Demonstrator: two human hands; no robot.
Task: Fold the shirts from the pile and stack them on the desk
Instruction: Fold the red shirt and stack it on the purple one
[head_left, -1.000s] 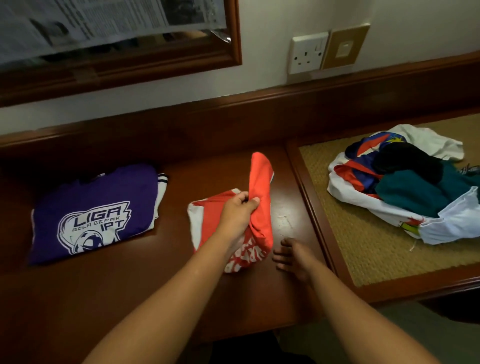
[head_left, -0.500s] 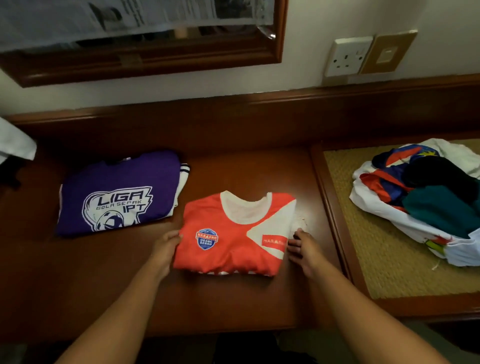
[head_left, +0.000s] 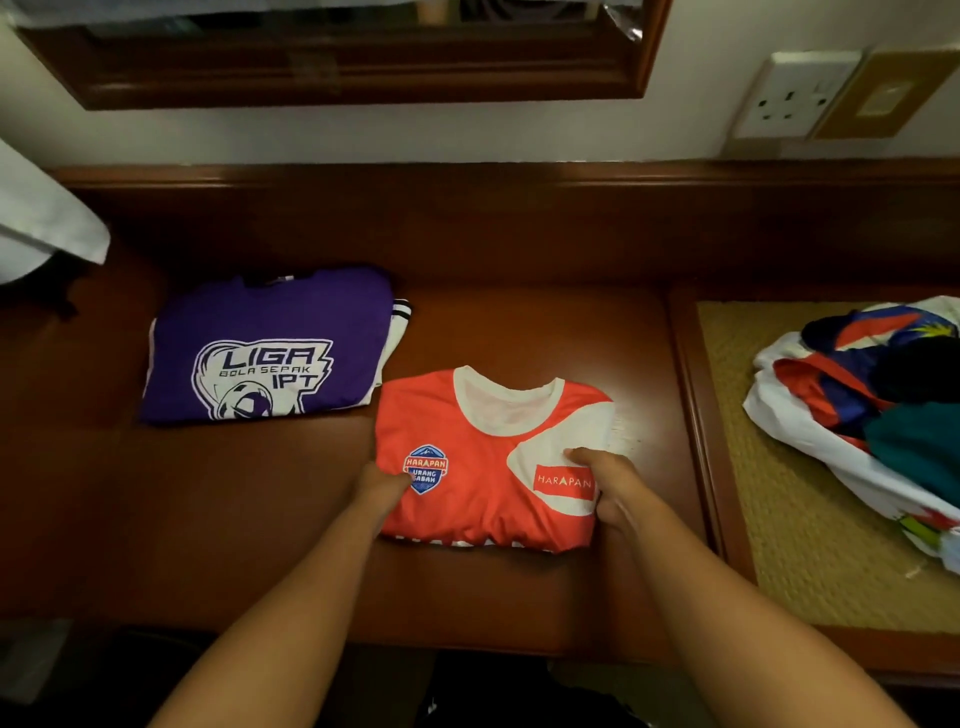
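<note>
A folded orange and white shirt (head_left: 483, 467) lies front up on the dark wooden desk (head_left: 519, 322). My left hand (head_left: 382, 486) grips its left edge, thumb on top by the blue badge. My right hand (head_left: 605, 483) grips its right edge, thumb over the white panel. To the left sits a stack of folded shirts with a purple shirt (head_left: 265, 345) on top. The pile of unfolded shirts (head_left: 872, 395) lies at the right on a woven mat.
The woven mat (head_left: 779, 467) has a raised wooden rim. A wooden ledge runs along the back under a framed mirror (head_left: 363, 57). A wall socket (head_left: 795, 96) is at upper right. White cloth (head_left: 41, 223) hangs at the far left.
The orange shirt went from half folded and lifted by my left hand to lying flat and folded. Both hands then moved from beside it to gripping its side edges.
</note>
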